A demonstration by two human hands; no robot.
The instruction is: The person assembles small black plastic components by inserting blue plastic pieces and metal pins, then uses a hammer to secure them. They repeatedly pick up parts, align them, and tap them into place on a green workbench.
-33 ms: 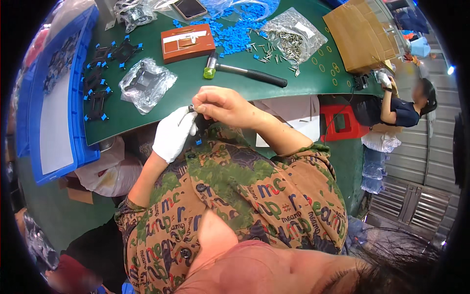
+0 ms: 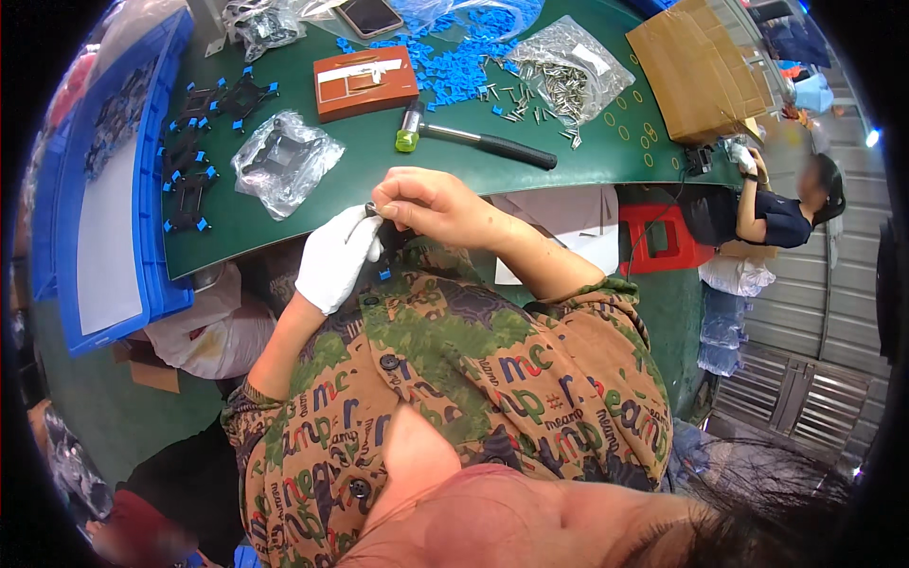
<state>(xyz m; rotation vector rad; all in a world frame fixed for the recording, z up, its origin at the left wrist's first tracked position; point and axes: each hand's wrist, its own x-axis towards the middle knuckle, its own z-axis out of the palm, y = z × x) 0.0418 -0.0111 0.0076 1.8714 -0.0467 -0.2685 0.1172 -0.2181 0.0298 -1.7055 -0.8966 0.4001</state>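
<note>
My left hand, in a white glove, closes on a black bracket at the table's front edge. Only part of this bracket shows against my shirt, with a blue clip at its lower end. The bare thumb and forefinger of my right hand pinch together at the bracket's upper corner, touching the gloved fingertips. Whatever small piece may lie in that pinch is hidden. Similar black brackets with blue clips lie on the left of the green table, beside another in a clear plastic bag.
A hammer lies beyond my hands, near a reddish-brown block. Behind are loose blue clips, a bag of metal pins and a phone. A blue bin stands left, a cardboard box right. A co-worker sits far right.
</note>
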